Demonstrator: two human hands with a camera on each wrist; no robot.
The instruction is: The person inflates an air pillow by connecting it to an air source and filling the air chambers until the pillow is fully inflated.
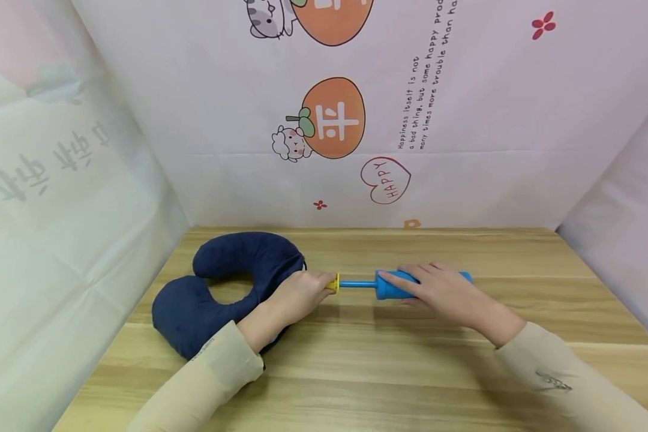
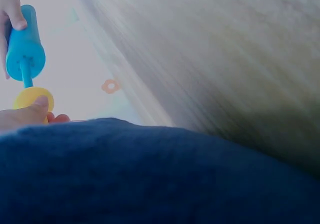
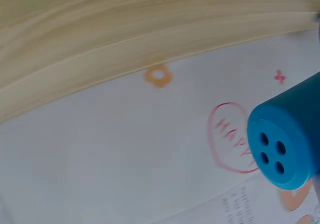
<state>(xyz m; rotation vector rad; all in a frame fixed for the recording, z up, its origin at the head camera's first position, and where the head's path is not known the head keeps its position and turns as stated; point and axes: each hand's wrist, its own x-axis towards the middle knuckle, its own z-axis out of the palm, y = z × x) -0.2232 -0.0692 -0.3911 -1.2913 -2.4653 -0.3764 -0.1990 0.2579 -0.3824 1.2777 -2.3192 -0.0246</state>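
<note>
Two cream sleeves (image 1: 207, 378) extend over one wood-grain worktop (image 1: 383, 378); leftmost, one navy U-shaped pillow (image 1: 232, 240) lies partly hidden by the left grip (image 1: 298, 294), which clasps the yellow handle (image 1: 333, 284) of one blue pump (image 1: 389, 291); rightward, a slim rod (image 1: 357, 284) joins a round barrel (image 3: 292, 134), four holes (image 3: 272, 154) in its end, held beneath the right grip's curled fingers (image 1: 447, 293)

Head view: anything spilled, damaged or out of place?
Nothing visible stands out. The navy neck pillow lies on the table, the left hand grips the yellow handle, the right hand holds the blue barrel, and the rod between them looks straight.
</note>
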